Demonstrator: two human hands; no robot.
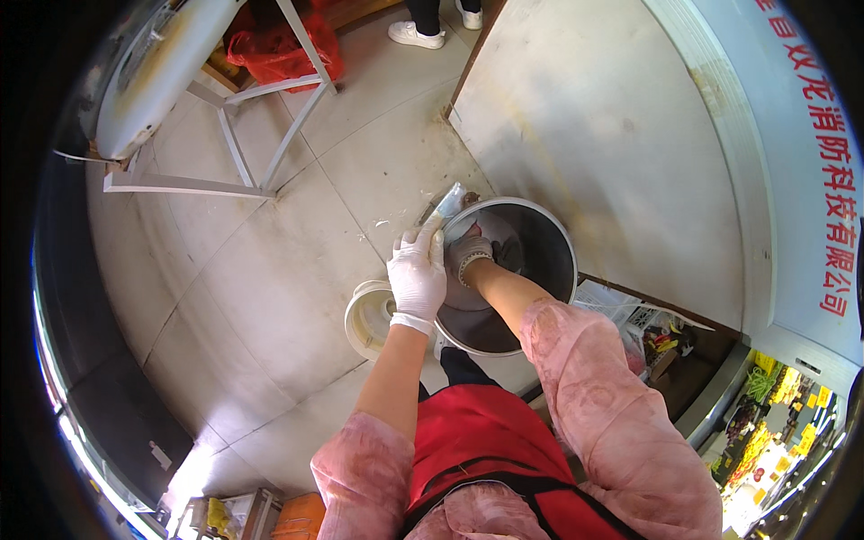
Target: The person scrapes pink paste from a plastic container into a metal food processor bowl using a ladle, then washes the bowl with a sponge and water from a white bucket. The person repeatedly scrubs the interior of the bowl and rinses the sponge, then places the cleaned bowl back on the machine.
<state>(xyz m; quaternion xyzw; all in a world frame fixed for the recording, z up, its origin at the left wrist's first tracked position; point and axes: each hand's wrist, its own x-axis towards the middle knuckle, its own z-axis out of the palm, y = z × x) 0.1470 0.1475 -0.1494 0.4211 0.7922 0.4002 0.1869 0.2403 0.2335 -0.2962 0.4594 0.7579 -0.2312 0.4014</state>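
Note:
My left hand (pixel 416 273), in a white glove, reaches to the left rim of a large round metal pot (pixel 569 243). Its fingers are at the near end of a wide, shiny flat blade (pixel 450 201), which seems held in them. My right hand (pixel 470 253), gloved and with a beaded bracelet at the wrist, is down inside the pot by its left wall. A small reddish piece (pixel 475 229) shows at its fingers; what it is, I cannot tell. Dark matter lies beside that hand. A brown lump (pixel 470 198) sits just outside the rim.
A cream plastic bucket (pixel 358 324) stands on the tiles left of the pot. A white metal frame (pixel 189 185) and a red plastic bag (pixel 283 57) are at upper left. Another person's white shoe (pixel 416 35) is at the top. A pale panel (pixel 607 135) rises at right, with baskets below.

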